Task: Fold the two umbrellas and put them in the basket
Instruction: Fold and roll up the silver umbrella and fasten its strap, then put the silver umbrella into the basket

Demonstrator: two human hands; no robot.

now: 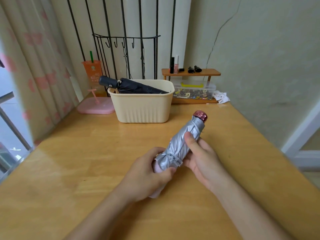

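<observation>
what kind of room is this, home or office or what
Most likely a home, perhaps a bedroom or dorm corner. A wooden table stands against floral curtains, a small shelf holds nail polish and cosmetics, and a takeaway drink cup stands behind the cream basket.

Not much legible txt showing. Orange drink cup [93,73], sitting at the far left corner of the table [69,161], is carrying a small round logo near the top & white Chinese-style characters lower down, too blurred to read. Strap [173,157] wrapping the silver umbrella [181,142] is showing a row of small dark printed marks, prob characters, unreadable at this res. Handle of the dark umbrella [133,86], lying in the basket [142,108] near the table's far edge, is showing a small white triangle sign on its button. No nos. or brand names coming through anywhere.
</observation>
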